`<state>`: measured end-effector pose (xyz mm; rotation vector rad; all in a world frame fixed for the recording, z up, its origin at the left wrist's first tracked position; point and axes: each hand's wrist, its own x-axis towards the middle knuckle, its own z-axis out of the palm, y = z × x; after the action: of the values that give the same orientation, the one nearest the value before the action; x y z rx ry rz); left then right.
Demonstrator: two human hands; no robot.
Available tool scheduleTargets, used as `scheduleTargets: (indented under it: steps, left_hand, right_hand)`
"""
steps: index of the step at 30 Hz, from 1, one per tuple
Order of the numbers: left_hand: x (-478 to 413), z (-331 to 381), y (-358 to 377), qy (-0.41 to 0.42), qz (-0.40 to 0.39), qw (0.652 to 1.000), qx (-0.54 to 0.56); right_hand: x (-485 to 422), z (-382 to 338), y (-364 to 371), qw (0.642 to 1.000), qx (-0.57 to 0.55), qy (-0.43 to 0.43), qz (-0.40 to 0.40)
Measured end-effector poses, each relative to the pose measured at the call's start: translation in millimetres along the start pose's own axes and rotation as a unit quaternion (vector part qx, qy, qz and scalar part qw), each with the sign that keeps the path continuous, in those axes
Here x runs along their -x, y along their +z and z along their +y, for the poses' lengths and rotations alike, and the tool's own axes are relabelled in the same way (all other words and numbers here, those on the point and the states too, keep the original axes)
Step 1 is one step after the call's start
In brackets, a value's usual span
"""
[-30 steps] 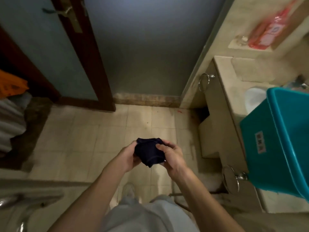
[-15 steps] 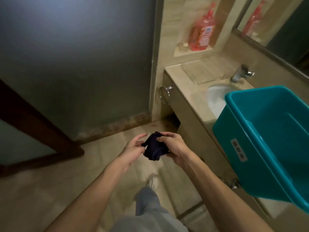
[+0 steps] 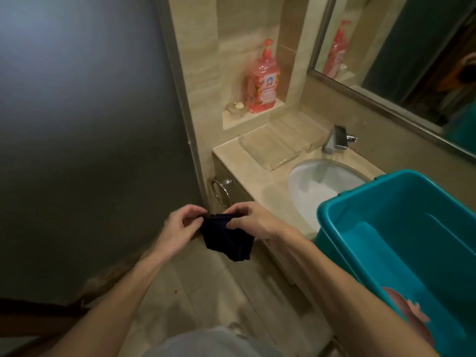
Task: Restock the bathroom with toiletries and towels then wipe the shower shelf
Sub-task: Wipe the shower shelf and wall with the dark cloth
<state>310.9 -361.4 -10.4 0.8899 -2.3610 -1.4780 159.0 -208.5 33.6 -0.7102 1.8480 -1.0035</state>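
A small dark navy cloth (image 3: pixel 228 239) hangs in front of me, held by its top edge. My left hand (image 3: pixel 180 228) pinches its left corner and my right hand (image 3: pixel 253 222) pinches the right corner, so the cloth dangles below both hands above the floor. A pink pump bottle (image 3: pixel 262 83) stands in the tiled wall niche (image 3: pixel 253 117) above the counter, beside a small glass dish (image 3: pixel 235 108). A teal plastic bin (image 3: pixel 401 243) rests on the counter at the right, partly over the sink (image 3: pixel 319 186).
A clear tray (image 3: pixel 273 148) lies on the beige counter left of the faucet (image 3: pixel 336 140). A chrome towel ring (image 3: pixel 221 190) hangs on the vanity front. A mirror (image 3: pixel 401 60) spans the wall at right. Frosted glass (image 3: pixel 90 124) fills the left.
My view has swung right from the door and floor to the vanity. The bunched cloth has been opened out and now hangs from both hands.
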Motion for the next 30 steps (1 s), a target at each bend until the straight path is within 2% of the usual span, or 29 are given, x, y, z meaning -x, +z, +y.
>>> scheduleTargets:
  steps: [2,3,5,7,9,11,14,16,20,22,27,30]
  left_hand:
    - [-27,15,-6,0.026,-0.087,0.995,-0.032]
    - [-38,23,-8,0.029,-0.168,0.985,-0.038]
    - [-65,36,-5,0.048,-0.325,0.943,-0.058]
    - [-96,43,9,0.097,-0.395,0.902,-0.143]
    - [-126,46,29,0.132,-0.399,0.886,-0.196]
    - [-154,44,46,0.178,-0.399,0.882,-0.178]
    - [-192,37,58,0.151,-0.399,0.898,-0.106]
    - [-225,29,60,0.155,-0.377,0.905,-0.119]
    - [-286,18,58,0.187,-0.361,0.898,-0.169]
    - [-311,13,60,0.207,-0.381,0.875,-0.216]
    - [-358,5,76,0.227,-0.481,0.791,-0.303]
    - [-373,9,92,0.267,-0.490,0.759,-0.335]
  right_hand:
    - [-6,-2,-19,1.000,0.020,-0.017,0.001]
    - [-8,-2,-29,0.999,0.031,-0.025,0.002]
    - [-14,0,-47,0.998,0.061,-0.030,0.001]
    - [-21,3,-62,0.996,0.081,-0.031,-0.002]
    - [-32,7,-76,0.996,0.086,-0.027,0.005]
    - [-47,12,-89,0.996,0.076,-0.017,0.032]
    - [-73,22,-105,0.993,0.054,0.012,0.105]
    - [-91,31,-113,0.985,0.044,0.042,0.160]
    - [-125,52,-110,0.961,0.047,0.110,0.251]
    - [-139,62,-101,0.949,0.032,0.147,0.279]
    - [-162,71,-77,0.931,0.027,0.222,0.288]
    - [-168,77,-77,0.916,0.024,0.256,0.309]
